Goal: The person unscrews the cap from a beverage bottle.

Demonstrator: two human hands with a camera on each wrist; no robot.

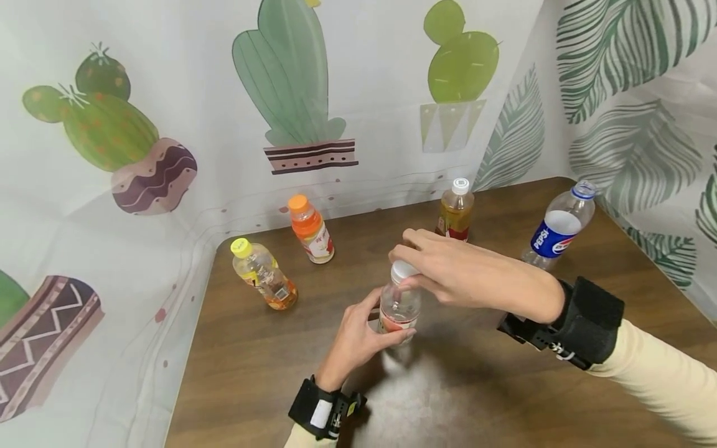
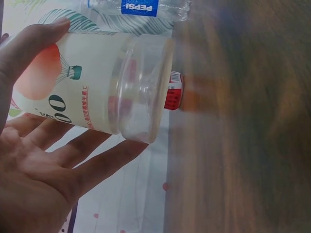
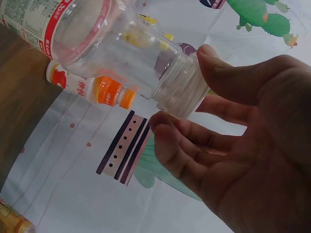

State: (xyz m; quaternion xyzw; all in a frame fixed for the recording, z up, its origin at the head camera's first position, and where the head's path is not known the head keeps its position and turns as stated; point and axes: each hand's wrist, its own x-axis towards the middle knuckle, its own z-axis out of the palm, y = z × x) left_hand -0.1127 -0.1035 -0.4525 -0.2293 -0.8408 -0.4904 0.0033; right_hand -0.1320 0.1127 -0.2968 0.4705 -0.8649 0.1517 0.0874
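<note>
My left hand (image 1: 354,339) grips a clear plastic bottle (image 1: 400,306) around its lower body, thumb on the near side. A cream label (image 2: 90,73) with a peach-coloured picture wraps the bottle, which looks empty. In the left wrist view its base appears raised off the table. Above, my right hand (image 1: 454,269) holds the white screw cap (image 1: 402,271) between thumb and fingers. The right wrist view shows the cap (image 3: 183,92) seated on the bottle's neck, with the thumb and fingertips at its rim.
Along the back of the brown wooden table (image 1: 241,373) stand a yellow-capped bottle (image 1: 266,277), an orange-capped bottle (image 1: 312,231) and a white-capped bottle (image 1: 456,211). An uncapped Pepsi bottle (image 1: 554,230) stands at the right, beyond my right forearm. Patterned cloth (image 1: 381,81) hangs behind.
</note>
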